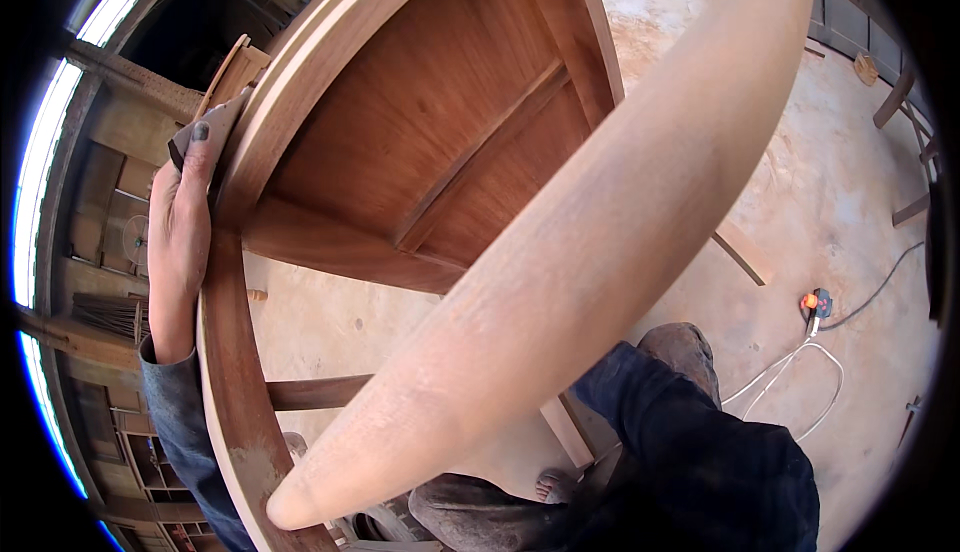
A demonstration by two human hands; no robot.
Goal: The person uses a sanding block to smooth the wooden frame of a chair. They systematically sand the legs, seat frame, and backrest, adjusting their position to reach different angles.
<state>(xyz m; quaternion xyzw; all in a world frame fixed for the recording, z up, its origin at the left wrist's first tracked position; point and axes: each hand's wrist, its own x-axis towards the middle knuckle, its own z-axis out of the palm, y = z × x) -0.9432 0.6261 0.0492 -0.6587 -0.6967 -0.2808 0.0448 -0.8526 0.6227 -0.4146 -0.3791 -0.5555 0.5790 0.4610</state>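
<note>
My left hand (182,229) pinches a folded sheet of sandpaper (217,128) under the thumb, against the outer edge of a wooden furniture frame (240,169). A brown wood panel (420,109) with a crosspiece fills the upper part of this frame. Close to the camera, a broad, curved, pale wooden rail (555,267) runs diagonally across the view and covers much behind it. Its lower end overlaps a dark wooden side rail (232,349) that bears a greyish patch. My right hand is out of view; its dark blue sleeve (697,439) passes behind the pale rail.
A power connector (822,303) with an orange part lies on the dusty floor (795,199) at the right, joined to a white cable (836,372). Wooden legs (896,98) stand at the far right. Shelving (154,462) lines the left wall. My knees are below the rail.
</note>
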